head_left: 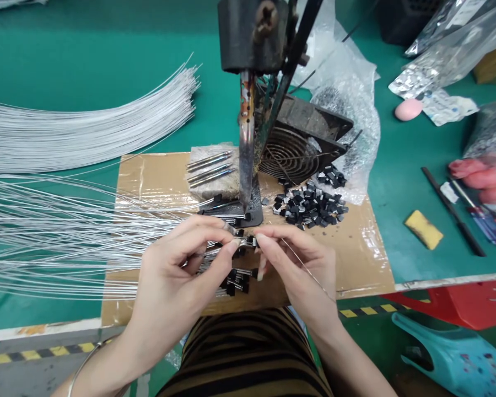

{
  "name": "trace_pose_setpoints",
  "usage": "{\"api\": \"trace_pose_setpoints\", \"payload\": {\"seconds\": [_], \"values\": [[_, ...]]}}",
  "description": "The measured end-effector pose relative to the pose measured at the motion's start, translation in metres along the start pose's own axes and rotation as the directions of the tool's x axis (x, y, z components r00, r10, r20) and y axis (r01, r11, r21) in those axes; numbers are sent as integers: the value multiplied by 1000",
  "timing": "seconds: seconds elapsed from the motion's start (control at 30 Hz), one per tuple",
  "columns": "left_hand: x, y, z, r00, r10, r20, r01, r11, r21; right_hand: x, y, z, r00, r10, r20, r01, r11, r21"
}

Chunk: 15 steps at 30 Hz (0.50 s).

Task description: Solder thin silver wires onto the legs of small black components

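My left hand (186, 270) is closed in a pinch, thumb against forefinger, at one end of a small black connector (250, 241). Opposite it, my right hand (300, 264) pinches the other end of this connector. A thin silvery wire (310, 273) runs across my right fingers towards the wrist. Thin white wires (66, 231) come in from the left and pass beneath my left hand. Black pieces on their ends (235, 284) lie below the fingertips. Just above both hands, a soldering iron's tip (246, 187) points down over a dark plate (256, 209).
A cardboard sheet (355, 259) covers the front of the green table. Right of the iron lies a pile of black connectors (312, 204), with a fan (293, 154) behind. Metal rods rest on a pale block (215, 190). A wire bundle (107, 132) stretches left; a yellow sponge (424, 229) sits right.
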<state>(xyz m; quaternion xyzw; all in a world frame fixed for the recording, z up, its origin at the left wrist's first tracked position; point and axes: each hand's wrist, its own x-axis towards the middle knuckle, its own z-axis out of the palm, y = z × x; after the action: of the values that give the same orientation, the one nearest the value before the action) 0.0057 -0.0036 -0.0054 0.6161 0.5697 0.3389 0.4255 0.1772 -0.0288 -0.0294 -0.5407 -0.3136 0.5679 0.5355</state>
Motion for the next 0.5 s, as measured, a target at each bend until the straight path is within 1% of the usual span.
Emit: {"api": "trace_pose_setpoints", "payload": {"seconds": [0.07, 0.23, 0.4, 0.5], "values": [[1, 1, 0, 1000, -19, 11, 19, 999, -30, 0, 0, 1, 1000, 1, 8, -1, 1000, 9], [3, 6, -3, 991, -95, 96, 103, 991, -81, 1, -1, 4, 1000, 16, 18, -16, 1000, 2], [7, 10, -4, 986, -105, 130, 124, 982, -141, 0, 0, 4, 1000, 14, 25, -13, 1000, -12], [8, 10, -3, 984, -114, 134, 134, 980, -147, 0, 1, 4, 999, 15, 33, -14, 1000, -19]]}}
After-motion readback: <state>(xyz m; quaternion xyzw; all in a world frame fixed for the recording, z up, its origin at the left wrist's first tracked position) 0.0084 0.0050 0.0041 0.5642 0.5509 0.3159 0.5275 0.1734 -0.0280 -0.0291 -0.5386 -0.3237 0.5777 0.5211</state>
